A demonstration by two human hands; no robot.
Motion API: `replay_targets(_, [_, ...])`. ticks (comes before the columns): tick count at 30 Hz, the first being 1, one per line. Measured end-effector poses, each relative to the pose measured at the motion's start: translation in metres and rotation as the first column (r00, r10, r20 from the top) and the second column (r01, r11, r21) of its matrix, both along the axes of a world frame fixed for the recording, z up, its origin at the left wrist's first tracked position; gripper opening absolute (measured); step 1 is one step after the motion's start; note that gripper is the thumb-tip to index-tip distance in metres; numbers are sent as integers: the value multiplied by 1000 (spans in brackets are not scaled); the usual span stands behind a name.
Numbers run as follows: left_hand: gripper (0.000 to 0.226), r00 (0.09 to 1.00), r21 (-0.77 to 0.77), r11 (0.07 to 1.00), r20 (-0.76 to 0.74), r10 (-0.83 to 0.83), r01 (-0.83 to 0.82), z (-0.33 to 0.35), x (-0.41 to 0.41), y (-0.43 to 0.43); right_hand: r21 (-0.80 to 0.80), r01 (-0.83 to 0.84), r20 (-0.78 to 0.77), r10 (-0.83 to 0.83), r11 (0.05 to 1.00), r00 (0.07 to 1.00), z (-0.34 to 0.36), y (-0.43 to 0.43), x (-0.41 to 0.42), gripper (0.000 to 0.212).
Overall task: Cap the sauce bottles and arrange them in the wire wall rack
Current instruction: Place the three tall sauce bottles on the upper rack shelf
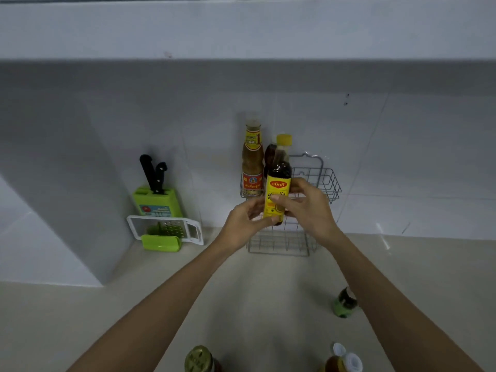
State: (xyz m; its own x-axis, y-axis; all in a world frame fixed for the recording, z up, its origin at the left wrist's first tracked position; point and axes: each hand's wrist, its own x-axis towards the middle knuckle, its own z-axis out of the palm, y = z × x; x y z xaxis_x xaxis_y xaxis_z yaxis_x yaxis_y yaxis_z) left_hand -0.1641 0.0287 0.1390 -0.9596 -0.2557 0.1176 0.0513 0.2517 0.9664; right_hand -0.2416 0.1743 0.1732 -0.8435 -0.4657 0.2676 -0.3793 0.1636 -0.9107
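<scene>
Both hands, left and right, clamp capped dark bottle upright, likely steadying it for rack just behind; tall bottle stands alongside.

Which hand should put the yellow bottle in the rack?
Probably the right hand: it wraps the yellow bottle on the side of the rack's free space. The left hand only steadies it.
</scene>
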Motion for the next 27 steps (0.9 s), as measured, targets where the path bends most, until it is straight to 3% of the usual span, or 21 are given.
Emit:
replay_targets(2, [58, 996, -73, 995, -59, 62, -67, 13, -11, -6, -50, 48, -62, -51, 998, 997, 13, 1, -16, 30])
replay_targets(4, [65, 965, -109, 962, -109, 240, -252, 22, -22, -19, -95, 159, -95, -168, 983, 981, 20, 4, -33, 31])
replay_targets(6, [85, 947, -148, 935, -32, 321, -322, 30, -31, -30, -116, 256, -112, -269, 960, 957, 20, 4, -50, 34])
replay_targets(8, [102, 954, -171, 953, 120, 274, -252, 37, -38, -34, -91, 277, -100, -286, 956, 953, 15, 0, -64, 34])
replay_targets(10, [101, 957, -152, 971, 195, 215, -187, 39, -41, -31, -5, 241, -92, -240, 971, 966, 9, -5, -76, 33])
replay_targets(13, [91, 968, -132, 978, 171, 184, -163, 32, -48, -29, 119, 149, -84, -139, 982, 987, -4, -9, -89, 35])
replay_targets(18, [93, 969, -151, 977, 173, 177, -152, 26, -48, -30, 278, 111, -145, -73, 954, 987, -8, -8, -99, 40])
replay_targets(23, [94, 971, -151, 978, 167, 171, -146, 25, -49, -30, 352, 79, -134, -33, 933, 990, -15, -9, -98, 33])
replay_targets(27, [94, 970, -158, 980, 188, 151, -122, 28, -48, -32, 384, 71, -118, -27, 921, 993, -12, -8, -98, 38])
